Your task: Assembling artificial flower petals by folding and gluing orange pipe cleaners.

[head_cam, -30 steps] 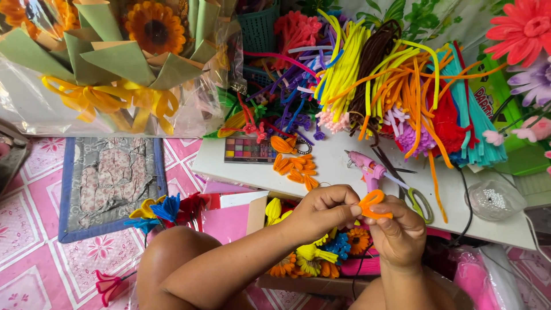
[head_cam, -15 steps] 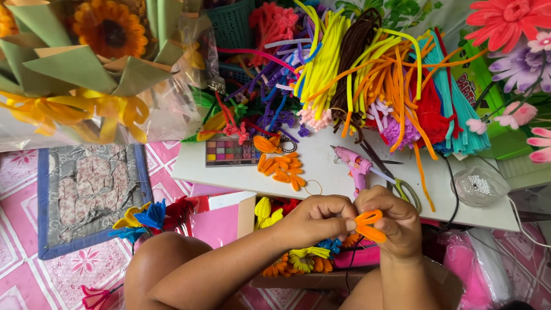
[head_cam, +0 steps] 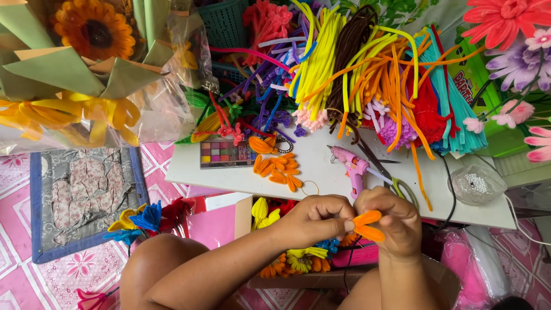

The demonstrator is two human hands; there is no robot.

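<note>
— Start at the left: what's over there?

— A wrapped sunflower bouquet with a yellow ribbon bow, and below it a grey quilted mat on the pink patterned floor. Just right of the mat lie some finished pipe-cleaner flowers in blue, yellow and red.

— And on the white board?

— An eyeshadow palette near its left end, then a little heap of orange petals, then a pink glue gun with scissors just beside it. Behind them all is a big pile of pipe cleaners in many colours. Far right, a clear tub of beads.

— What are the hands doing?

— They meet in front of the board's near edge, above a box of more flowers. The left hand is curled, with its fingertips pinched on one end of the orange pipe-cleaner petals. The right hand is wrapped round the other end, fingers closed over it, so both are gripping the same small piece.

— How would that piece handle?

— Very light, I'd say, and fuzzy, so not slippery. The wire core should bend easily and hold its bend, which means a hard squeeze could flatten the loops. Best held at the base where the loops join, leaving the rounded tips free.
</note>
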